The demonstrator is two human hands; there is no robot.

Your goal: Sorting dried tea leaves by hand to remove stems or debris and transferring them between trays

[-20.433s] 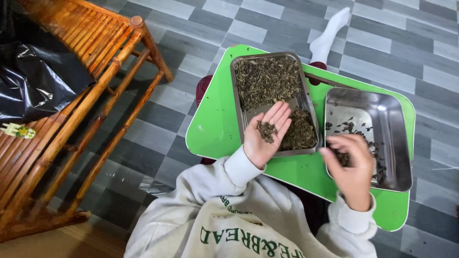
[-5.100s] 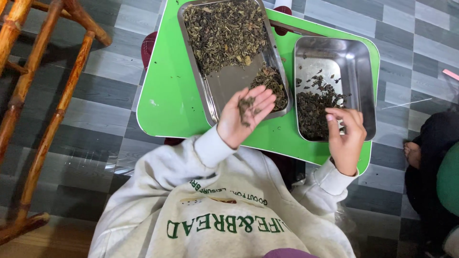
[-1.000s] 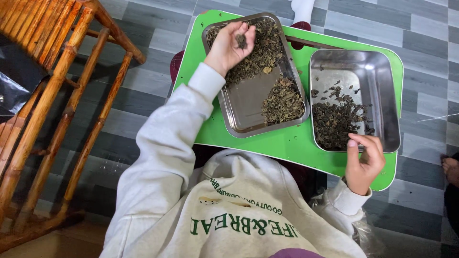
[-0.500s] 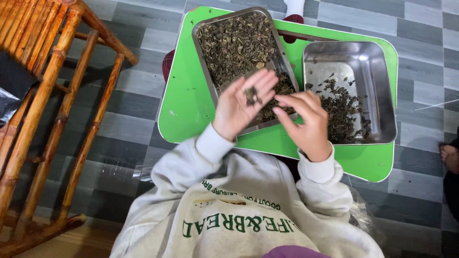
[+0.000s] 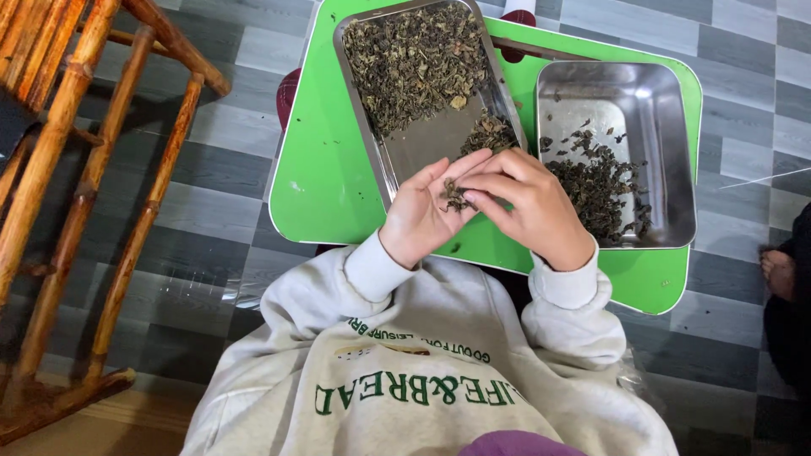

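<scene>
1. Seen from above, a person in a cream sweatshirt sits at a small bright green plastic table with rounded corners point(image 5: 325, 181), which stands on a floor of grey checked tiles point(image 5: 211, 198)
2. The left hand point(image 5: 422, 215) is held palm up and cupped, fingers loosely spread, just over the near edge of the table; a small heap of dark dried leaves point(image 5: 454, 196) lies in its palm
3. The right hand point(image 5: 528, 207) reaches across from the right, its fingertips point(image 5: 470, 196) drawn together and touching the heap in the left palm, pinching at the leaves
4. Just beyond the hands, on the left part of the table, lies a shallow rectangular metal tray point(image 5: 422, 152), set at a slight angle; dark olive dried leaves point(image 5: 414, 63) fill its far half, a small clump sits near its right edge, and its near end is mostly bare metal
5. To the right of it, close beside, sits a deeper square steel pan point(image 5: 659, 110) holding a looser scatter of darker leaves point(image 5: 604, 181)
6. A wooden bamboo chair frame point(image 5: 80, 169) stands at the left, well apart from the table
7. At the far right edge, part of another person in dark clothing point(image 5: 781, 279) shows
</scene>
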